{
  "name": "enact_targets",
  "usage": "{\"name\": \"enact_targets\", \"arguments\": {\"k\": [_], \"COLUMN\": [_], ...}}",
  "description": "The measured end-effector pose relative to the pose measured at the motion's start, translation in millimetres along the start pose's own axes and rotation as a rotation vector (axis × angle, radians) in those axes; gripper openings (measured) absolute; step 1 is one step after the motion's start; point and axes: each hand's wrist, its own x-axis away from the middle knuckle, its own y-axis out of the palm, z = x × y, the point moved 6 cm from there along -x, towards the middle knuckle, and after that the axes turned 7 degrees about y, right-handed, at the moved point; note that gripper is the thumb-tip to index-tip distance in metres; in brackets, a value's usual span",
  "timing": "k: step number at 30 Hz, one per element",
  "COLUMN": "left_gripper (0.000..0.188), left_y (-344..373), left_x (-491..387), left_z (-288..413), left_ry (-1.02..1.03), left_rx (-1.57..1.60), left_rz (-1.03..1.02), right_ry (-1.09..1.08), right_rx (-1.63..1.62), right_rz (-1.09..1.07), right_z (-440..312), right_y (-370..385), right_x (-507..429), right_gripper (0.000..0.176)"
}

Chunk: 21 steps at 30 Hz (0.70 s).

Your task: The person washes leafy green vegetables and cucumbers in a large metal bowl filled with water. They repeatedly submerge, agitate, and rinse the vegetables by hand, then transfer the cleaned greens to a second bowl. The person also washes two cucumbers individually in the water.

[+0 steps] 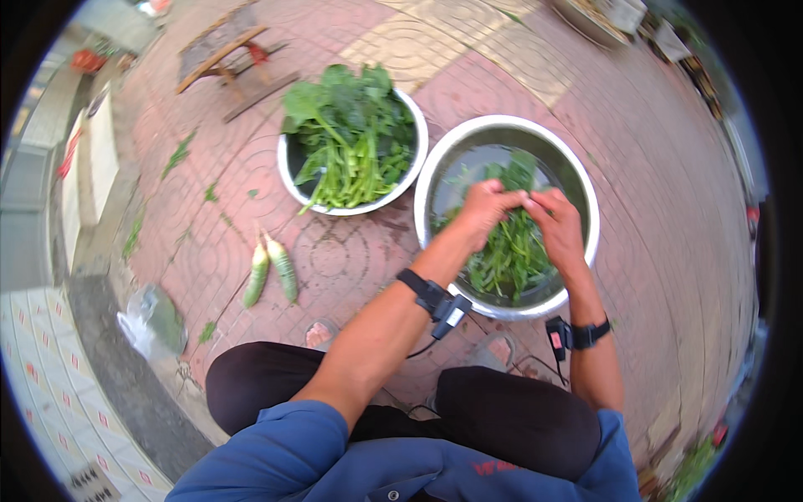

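Note:
Both my hands meet above a metal basin [505, 122] of water with leafy green stems [511, 257] in it. My left hand [486, 210] pinches at a green leaf [519, 170], thumb and finger close against those of my right hand [555, 219]. The fingertips overlap, so which of them grips the leaf is unclear. Up and to the left, a second metal basin [421, 125] is heaped with leafy greens [351, 138], their cut stems towards me. Black straps with small devices circle both wrists.
Two pale green radishes [256, 276] lie on the paving at the left. Beyond them are a plastic bag [154, 320] and scattered leaf bits. A small wooden stool [219, 59] lies at the upper left. A wide bowl [590, 25] stands at the upper right. My feet are just below the basin.

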Motion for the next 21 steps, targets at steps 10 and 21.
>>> {"name": "enact_targets", "arguments": {"k": [10, 21], "left_gripper": [0.064, 0.032], "left_y": [2, 6], "left_x": [6, 10], "left_z": [-2, 3], "left_ry": [-0.012, 0.017], "left_rx": [0.166, 0.079], "left_rz": [0.004, 0.037], "right_ry": [0.164, 0.14], "right_rx": [-0.024, -0.02], "right_rz": [-0.117, 0.009], "right_z": [17, 8], "right_y": [2, 3], "right_x": [-9, -6], "right_gripper": [0.025, 0.016]}}
